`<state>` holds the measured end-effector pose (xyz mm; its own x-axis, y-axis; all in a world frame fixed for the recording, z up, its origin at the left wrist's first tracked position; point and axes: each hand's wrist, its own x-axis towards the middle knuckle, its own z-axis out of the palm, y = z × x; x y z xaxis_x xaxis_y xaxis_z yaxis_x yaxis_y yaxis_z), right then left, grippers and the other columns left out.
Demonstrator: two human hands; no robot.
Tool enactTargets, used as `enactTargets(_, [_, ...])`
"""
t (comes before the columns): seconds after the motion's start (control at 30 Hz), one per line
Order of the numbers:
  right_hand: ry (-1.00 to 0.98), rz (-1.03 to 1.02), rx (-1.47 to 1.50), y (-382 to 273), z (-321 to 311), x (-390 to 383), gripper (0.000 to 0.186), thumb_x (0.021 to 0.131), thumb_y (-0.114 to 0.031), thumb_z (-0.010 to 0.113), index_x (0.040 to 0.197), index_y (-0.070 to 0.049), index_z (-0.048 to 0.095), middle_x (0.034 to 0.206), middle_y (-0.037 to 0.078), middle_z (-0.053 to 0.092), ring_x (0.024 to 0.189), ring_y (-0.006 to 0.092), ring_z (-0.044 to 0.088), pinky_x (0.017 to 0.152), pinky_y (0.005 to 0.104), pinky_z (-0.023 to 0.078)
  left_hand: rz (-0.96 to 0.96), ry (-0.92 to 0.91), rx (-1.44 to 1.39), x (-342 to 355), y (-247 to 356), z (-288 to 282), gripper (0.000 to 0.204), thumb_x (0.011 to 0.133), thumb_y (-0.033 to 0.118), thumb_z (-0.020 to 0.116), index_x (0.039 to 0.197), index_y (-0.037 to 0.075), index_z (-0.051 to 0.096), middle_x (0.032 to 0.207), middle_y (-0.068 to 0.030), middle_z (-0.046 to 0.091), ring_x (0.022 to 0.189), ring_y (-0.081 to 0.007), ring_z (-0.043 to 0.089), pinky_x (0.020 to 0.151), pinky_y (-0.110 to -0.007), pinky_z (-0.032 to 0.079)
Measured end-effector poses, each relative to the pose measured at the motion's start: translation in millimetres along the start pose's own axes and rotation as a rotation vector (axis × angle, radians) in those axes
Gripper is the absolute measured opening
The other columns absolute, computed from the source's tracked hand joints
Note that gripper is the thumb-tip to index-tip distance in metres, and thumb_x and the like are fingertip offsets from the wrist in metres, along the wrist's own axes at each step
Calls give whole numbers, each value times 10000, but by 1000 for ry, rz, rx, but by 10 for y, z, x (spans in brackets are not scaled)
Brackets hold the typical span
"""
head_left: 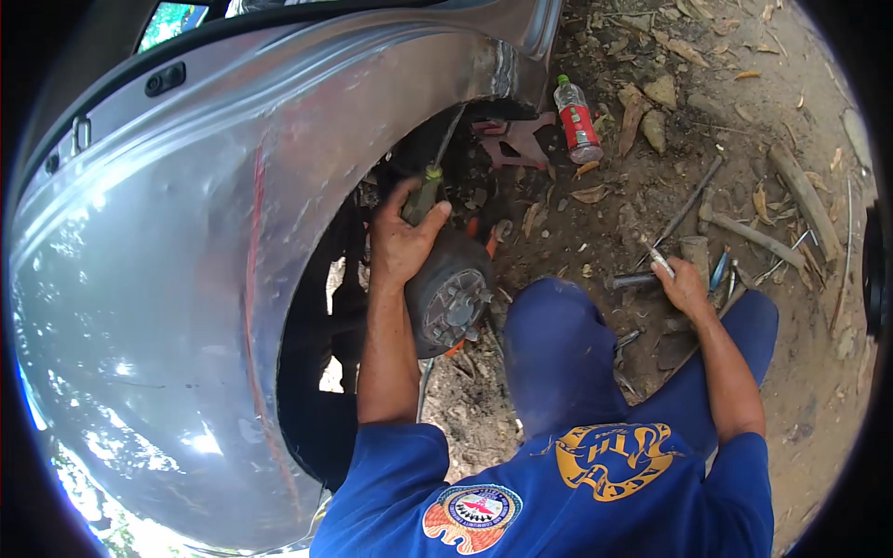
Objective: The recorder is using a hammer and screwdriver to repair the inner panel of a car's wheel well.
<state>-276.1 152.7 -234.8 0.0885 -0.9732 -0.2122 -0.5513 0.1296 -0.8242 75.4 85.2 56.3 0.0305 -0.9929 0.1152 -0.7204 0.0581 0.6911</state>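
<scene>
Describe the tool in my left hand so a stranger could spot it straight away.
Find the big silver car body, then the round wheel hub beside its curved edge. Above the hub in the picture, the left hand grips the tool, its thin shaft pointing up. A bright yellow-green collar sets it apart from the pale rod in the right hand.

Dark, matt, rough-looking metal on the brake drum. Left of the drum, smooth, glossy painted metal on the car panel. Just above the drum, a bare metal shank and plastic-looking handle on the screwdriver. Up and right of the drum, clear, shiny plastic on the bottle. Right of the drum, rough wood on the stick; below right, matt cloth on the trousers.
</scene>
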Motion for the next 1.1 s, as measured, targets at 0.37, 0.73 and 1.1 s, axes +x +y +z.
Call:
enactTargets(0.37, [22, 71, -38, -87, 40, 18, 441, 852, -395, 572, 794, 41, 598, 719, 266, 576, 701, 418, 576, 640, 448, 435, 546, 452, 424, 84, -67, 164, 282, 741, 164, 724, 911, -4, 574, 805, -163, 584, 748, -339, 574, 670, -400, 462])
enactTargets(0.73, [7, 56, -15, -62, 125, 77, 442, 856, -392, 572, 763, 40, 581, 674, 252, 554, 649, 378, 576, 607, 433, 424, 324, 133, 299, 372, -129, 199, 359, 805, 304, 645, 993, 16, 542, 883, -213, 603, 835, -400, 579, 719, -447, 457])
enactTargets(1.1, [-26, 84, 35, 49, 79, 118, 416, 865, -387, 558, 796, 20, 600, 714, 257, 575, 690, 401, 585, 627, 441, 430, -137, -68, -509, -44, 208, 823, 135, 823, 82, 625, 794, 74, 493, 560, 19, 500, 448, -65, 471, 411, -234, 381])
